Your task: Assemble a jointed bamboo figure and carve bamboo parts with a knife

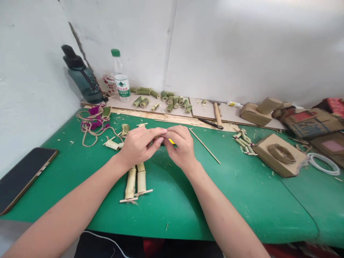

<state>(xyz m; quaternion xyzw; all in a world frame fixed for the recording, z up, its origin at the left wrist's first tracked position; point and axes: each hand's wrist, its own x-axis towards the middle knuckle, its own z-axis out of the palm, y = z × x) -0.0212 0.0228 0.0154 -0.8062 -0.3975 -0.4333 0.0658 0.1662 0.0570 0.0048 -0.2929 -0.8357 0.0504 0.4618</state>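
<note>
My left hand (139,145) and my right hand (180,146) meet above the green table, fingertips pinched together. Whatever they pinch is hidden or too small to name. A bit of something yellow (172,141) shows just behind my right fingers. Below my left hand lies a figure of bamboo pieces (131,182), with thin sticks across its lower ends and string tufts; my hand covers its upper part. A short bamboo tube (125,130) and a split bamboo piece (111,144) lie to the left. Right of my hands rests a thin stick (204,146).
Cut bamboo tubes (170,107), a hammer (217,114), and a water bottle (122,84) line the back. Twine (90,130) and a phone (27,175) lie left. On the right are a small bamboo figure (244,142), a cardboard block (279,156) and a tape ring (324,163).
</note>
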